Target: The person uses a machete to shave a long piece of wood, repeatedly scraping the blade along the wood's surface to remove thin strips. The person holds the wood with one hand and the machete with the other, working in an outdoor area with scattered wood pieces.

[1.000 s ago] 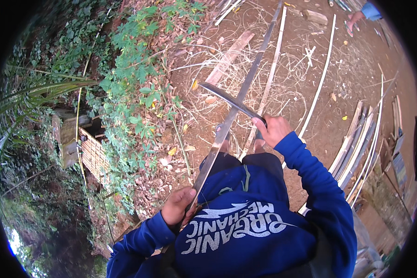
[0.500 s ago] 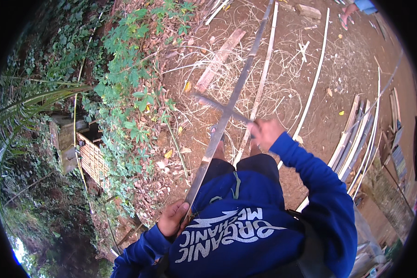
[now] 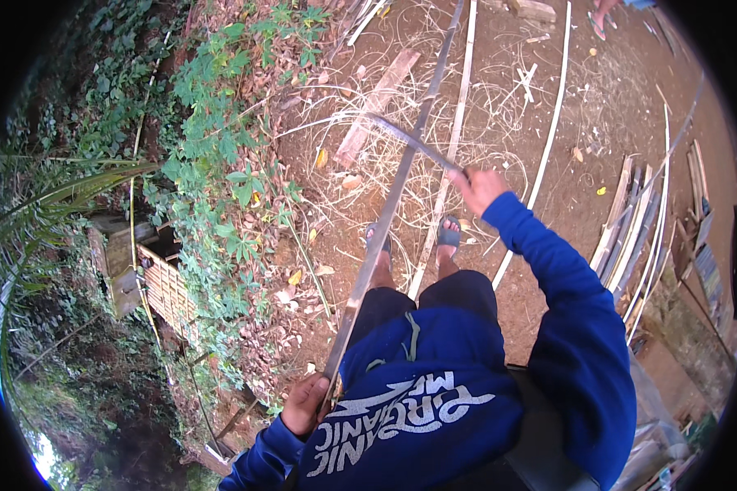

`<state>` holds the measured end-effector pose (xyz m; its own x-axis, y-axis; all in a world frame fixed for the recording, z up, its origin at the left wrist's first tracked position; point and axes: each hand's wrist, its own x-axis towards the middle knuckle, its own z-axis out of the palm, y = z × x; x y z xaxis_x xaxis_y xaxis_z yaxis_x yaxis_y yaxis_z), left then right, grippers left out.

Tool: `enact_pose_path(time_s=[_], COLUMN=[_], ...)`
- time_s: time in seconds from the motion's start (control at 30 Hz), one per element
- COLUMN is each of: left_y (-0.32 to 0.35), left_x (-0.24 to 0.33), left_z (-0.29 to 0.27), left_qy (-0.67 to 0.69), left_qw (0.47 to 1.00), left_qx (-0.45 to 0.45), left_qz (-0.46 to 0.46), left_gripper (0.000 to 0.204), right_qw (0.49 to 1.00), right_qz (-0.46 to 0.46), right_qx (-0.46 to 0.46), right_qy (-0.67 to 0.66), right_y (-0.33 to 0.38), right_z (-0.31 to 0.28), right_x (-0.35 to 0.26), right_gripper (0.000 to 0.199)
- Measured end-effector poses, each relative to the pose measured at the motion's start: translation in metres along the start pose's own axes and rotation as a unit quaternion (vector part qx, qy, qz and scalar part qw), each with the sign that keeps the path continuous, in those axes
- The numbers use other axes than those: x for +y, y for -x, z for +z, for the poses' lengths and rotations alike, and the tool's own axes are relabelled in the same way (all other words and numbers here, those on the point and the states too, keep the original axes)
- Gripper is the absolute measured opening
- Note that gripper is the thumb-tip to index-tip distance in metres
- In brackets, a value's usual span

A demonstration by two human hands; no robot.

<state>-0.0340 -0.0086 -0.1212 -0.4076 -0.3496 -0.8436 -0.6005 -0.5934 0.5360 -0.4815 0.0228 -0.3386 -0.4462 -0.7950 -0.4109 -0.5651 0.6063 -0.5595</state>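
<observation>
My left hand (image 3: 305,403) is closed around the near end of a long, flat, dark bamboo strip (image 3: 368,278), close to my waist. The strip slants away from me between my legs and past the top of the view. Farther out, my right hand (image 3: 481,191) grips the handle of a long-bladed knife (image 3: 438,155). Its blade lies crosswise over the strip, pointing to the upper left. Whether the edge touches the strip, I cannot tell.
Curly shavings (image 3: 483,106) litter the brown ground around a short plank (image 3: 377,106). Pale long strips (image 3: 555,114) lie to the right, with a stack of slats (image 3: 626,229) beyond. Green plants (image 3: 213,123) border the left. Another person's foot (image 3: 599,24) shows at the top right.
My right hand has moved the knife outward along the strip, and the blade is tilted more steeply. My left hand keeps its hold on the strip's end. My sandalled feet show more fully.
</observation>
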Motion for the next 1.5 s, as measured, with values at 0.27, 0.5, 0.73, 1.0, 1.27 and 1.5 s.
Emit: enact_pose_path(time_s=[0.27,0.5,0.73,1.0,1.27,1.5], left_y=[0.001,-0.002,0.004,-0.003,0.002,0.004], left_x=[-0.008,-0.029,-0.013,-0.037,-0.019,0.003], left_z=[0.011,0.029,0.047,0.054,0.055,0.064], left_qy=[-0.015,0.077,0.040,0.346,0.326,0.269], left_qw=[0.999,0.997,0.994,0.903,0.908,0.944], left_qx=[0.000,0.002,-0.076,-0.172,-0.198,-0.163], left_qz=[-0.047,-0.018,-0.071,-0.188,-0.172,-0.100], left_gripper=[0.036,0.031,0.034,0.029,0.038,0.045], right_qw=[0.987,0.991,0.983,0.944,0.965,0.946], right_qz=[-0.147,-0.126,0.151,0.184,-0.193,-0.254], right_qx=[-0.035,-0.023,0.074,0.192,-0.060,-0.048], right_qy=[0.054,0.041,0.074,-0.193,-0.166,-0.198], right_y=[-0.012,-0.052,-0.135,-0.073,0.127,0.148], right_z=[0.001,-0.019,-0.030,-0.031,-0.005,-0.004], right_x=[0.023,0.049,0.106,0.079,-0.046,-0.058], right_gripper=[0.072,0.049,0.038,0.059,0.054,0.051])
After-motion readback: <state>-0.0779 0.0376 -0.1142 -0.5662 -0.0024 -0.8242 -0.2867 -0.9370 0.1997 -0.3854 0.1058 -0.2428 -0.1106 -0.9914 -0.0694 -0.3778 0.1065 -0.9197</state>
